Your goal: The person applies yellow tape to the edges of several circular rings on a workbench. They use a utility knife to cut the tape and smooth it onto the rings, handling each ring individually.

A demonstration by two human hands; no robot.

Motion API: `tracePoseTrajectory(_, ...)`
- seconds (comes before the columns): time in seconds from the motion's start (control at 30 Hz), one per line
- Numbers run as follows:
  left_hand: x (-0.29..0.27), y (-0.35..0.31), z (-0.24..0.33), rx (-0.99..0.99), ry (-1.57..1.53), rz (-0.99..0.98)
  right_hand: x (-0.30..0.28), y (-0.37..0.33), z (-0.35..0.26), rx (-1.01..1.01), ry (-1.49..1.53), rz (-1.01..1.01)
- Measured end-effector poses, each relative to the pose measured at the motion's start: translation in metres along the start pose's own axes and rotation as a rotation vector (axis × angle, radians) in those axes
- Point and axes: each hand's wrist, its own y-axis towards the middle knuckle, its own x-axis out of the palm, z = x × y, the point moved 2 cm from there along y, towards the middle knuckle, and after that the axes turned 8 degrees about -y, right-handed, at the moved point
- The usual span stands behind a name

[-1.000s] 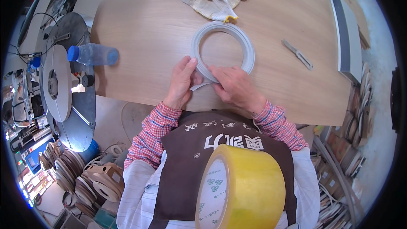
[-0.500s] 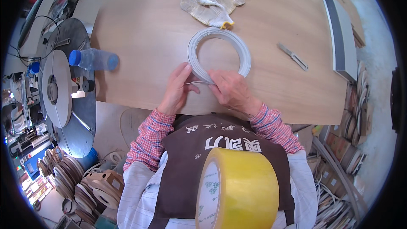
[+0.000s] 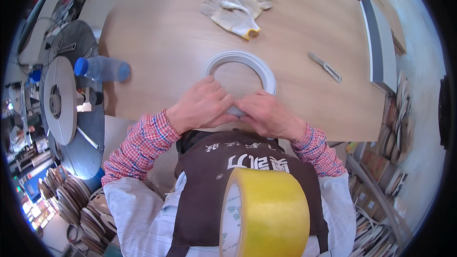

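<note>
A coil of pale grey-white banding strip [image 3: 267, 74] lies at the near side of the wooden table, its far edge resting on the top. My left hand [image 3: 202, 103] is closed around the coil's near left part. Close beside it, my right hand [image 3: 267, 113] grips the near right part, and the two hands almost meet. Between them a short piece of the coil shows; the strip's loose end is hidden by my fingers. A wide roll of yellow tape [image 3: 273, 212] is in front of my dark apron.
White work gloves [image 3: 236, 12] lie farther back on the table [image 3: 157, 28]. A utility knife [image 3: 325, 67] rests to the right, near a long grey-and-white box [image 3: 379, 47]. A blue-capped bottle [image 3: 107, 68] lies at the left edge, beside a large round reel [image 3: 59, 101]. Coiled strips fill the lower left.
My left hand has moved in from beside the coil and closed on it. The coil has come nearer to me, and my right hand has shifted slightly closer.
</note>
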Motion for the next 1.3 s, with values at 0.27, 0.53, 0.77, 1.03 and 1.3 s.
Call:
tracePoseTrajectory(0.27, 0.023, -0.004, -0.011, 0.056, -0.021, 0.108, 0.035, -0.002, -0.013, 0.119, -0.429, 0.219)
tracePoseTrajectory(0.53, 0.045, -0.01, -0.028, -0.001, -0.046, 0.208, 0.064, 0.006, 0.031, 0.018, -0.23, 0.306)
tracePoseTrajectory(0.77, 0.051, -0.012, -0.026, -0.056, -0.059, 0.247, 0.057, 0.014, 0.021, 0.089, -0.259, 0.173)
tracePoseTrajectory(1.03, 0.033, -0.026, -0.021, -0.164, -0.026, 0.385, 0.077, 0.011, 0.027, 0.075, -0.356, 0.303)
tracePoseTrajectory(1.3, 0.036, -0.075, -0.025, -0.383, -0.011, 0.514, 0.073, 0.015, 0.03, 0.065, -0.317, 0.287)
